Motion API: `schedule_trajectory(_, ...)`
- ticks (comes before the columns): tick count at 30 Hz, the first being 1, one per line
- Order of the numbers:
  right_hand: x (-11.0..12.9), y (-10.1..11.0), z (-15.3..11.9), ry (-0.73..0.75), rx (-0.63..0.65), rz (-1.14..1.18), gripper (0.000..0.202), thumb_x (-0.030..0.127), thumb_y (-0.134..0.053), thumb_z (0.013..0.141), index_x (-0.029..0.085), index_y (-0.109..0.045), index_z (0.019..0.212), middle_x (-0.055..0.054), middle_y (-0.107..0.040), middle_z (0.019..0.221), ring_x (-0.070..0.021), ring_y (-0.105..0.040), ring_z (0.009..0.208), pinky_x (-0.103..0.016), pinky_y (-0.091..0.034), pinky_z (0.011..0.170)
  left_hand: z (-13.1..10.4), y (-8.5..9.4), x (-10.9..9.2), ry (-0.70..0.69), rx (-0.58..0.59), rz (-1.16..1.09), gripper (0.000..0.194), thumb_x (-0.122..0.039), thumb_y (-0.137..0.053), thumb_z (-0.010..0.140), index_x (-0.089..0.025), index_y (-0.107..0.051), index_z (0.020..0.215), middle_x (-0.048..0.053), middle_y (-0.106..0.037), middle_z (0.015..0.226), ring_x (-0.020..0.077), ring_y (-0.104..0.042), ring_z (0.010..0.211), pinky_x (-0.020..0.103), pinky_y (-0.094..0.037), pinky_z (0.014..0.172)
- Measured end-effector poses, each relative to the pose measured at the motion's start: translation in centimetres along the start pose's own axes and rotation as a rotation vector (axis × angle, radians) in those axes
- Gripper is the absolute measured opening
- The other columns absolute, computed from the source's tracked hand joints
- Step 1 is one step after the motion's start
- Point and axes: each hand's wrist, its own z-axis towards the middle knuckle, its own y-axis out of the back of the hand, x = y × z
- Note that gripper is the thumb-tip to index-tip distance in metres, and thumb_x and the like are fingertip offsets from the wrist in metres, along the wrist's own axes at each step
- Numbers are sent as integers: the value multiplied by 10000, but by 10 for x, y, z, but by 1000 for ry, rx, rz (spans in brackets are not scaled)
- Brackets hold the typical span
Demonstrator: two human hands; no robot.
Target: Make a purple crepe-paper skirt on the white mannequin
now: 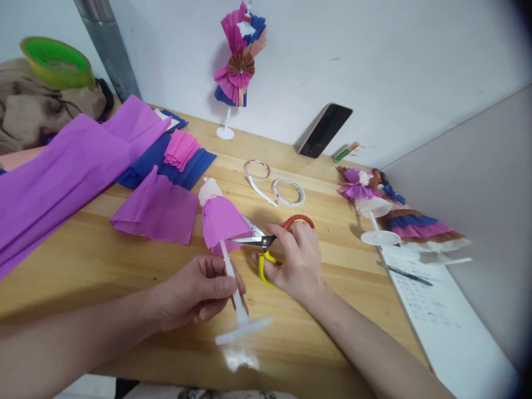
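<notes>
My left hand [211, 288] is closed round the white stem of a small stand [230, 265], tilted over the table, with its round base toward me. On the stand's upper end sits a purple crepe paper skirt [222, 219] below a pale pink top. My right hand [297, 257] grips a pair of scissors [266, 241] with red and yellow handles. The blades are parted at the skirt's lower right edge, and part of them is hidden by the paper. A cut purple crepe paper piece [160, 208] lies left of the skirt.
Two tape rolls [288, 192] lie beyond my hands. A phone [326, 130] leans on the wall near a decorated paper figure [236, 72]. More figures [363, 191] stand at the right by a written sheet [449, 316]. Folded purple paper [75, 160] covers the left side.
</notes>
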Motion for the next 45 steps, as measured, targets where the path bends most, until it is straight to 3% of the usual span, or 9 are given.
schedule_trajectory(8, -11, 4, 0, 53, -60, -111, 320, 273, -590, 809, 181, -607, 1115, -31, -410, 801, -211, -381, 724, -340, -290, 637, 0, 1, -1, 1, -18, 103, 481, -537, -868, 566, -108, -683, 680, 20, -671, 571, -6, -323, 302, 164, -122, 306)
schedule_trajectory(15, -10, 6, -1, 71, -70, -56, 431, 255, -598, 793, 216, -575, 1221, -35, -422, 818, -211, -389, 725, -347, -297, 641, 3, 0, -2, 5, -32, 208, 518, -591, -838, 569, -116, -647, 652, -42, -543, 451, 9, -304, 301, 178, -142, 309)
schedule_trajectory(21, -12, 6, -1, 124, -96, -6, 394, 299, -580, 802, 204, -580, 1184, -34, -425, 800, -205, -398, 701, -349, -318, 616, 3, 3, -6, -23, -29, 241, 502, -577, -821, 601, -113, -665, 710, 6, -646, 588, 9, -334, 330, 191, -157, 332)
schedule_trajectory(24, -16, 8, -1, 155, -91, 153, 435, 300, -623, 793, 192, -567, 1212, -36, -457, 815, -194, -428, 693, -340, -357, 604, 4, 4, -10, -53, -8, 297, 504, -591, -795, 628, -112, -663, 714, -11, -607, 565, 13, -319, 351, 197, -169, 357)
schedule_trajectory(27, -21, 17, 4, 79, 81, 543, 442, 384, -659, 842, 171, -586, 1223, -19, -472, 776, -162, -458, 655, -294, -376, 566, 4, 6, -14, -96, -17, 397, 509, -607, -757, 666, -114, -644, 721, -26, -557, 550, 24, -302, 394, 199, -184, 394)
schedule_trajectory(31, -32, 36, 12, -209, 602, 1182, 534, 583, -587, 874, 158, -637, 1193, -11, -530, 736, -127, -492, 623, -251, -407, 546, 1, 7, -24, -173, -19, 535, 412, -527, -711, 740, -132, -594, 720, -2, -572, 623, 88, -459, 550, 213, -335, 524)
schedule_trajectory(34, -41, 48, 16, -326, 838, 1373, 572, 597, -617, 849, 136, -649, 1186, -2, -514, 710, -112, -466, 616, -242, -415, 557, -3, 5, -32, -131, -29, 635, 347, -466, -646, 791, -145, -557, 697, -30, -493, 594, 94, -437, 557, 218, -319, 530)
schedule_trajectory(37, -48, 54, 17, -344, 922, 1376, 550, 558, -650, 842, 131, -656, 1189, -5, -511, 721, -111, -462, 632, -247, -425, 579, -6, 4, -38, -109, -23, 686, 316, -445, -621, 792, -148, -551, 711, -34, -478, 601, 94, -426, 555, 216, -310, 521)
schedule_trajectory(45, -52, 49, 16, -410, 983, 1407, 603, 569, -672, 814, 111, -638, 1205, 2, -509, 716, -104, -442, 618, -247, -412, 573, -3, 11, -38, -91, -31, 769, 271, -414, -594, 803, -148, -563, 764, -16, -528, 671, 114, -467, 618, 223, -342, 570)
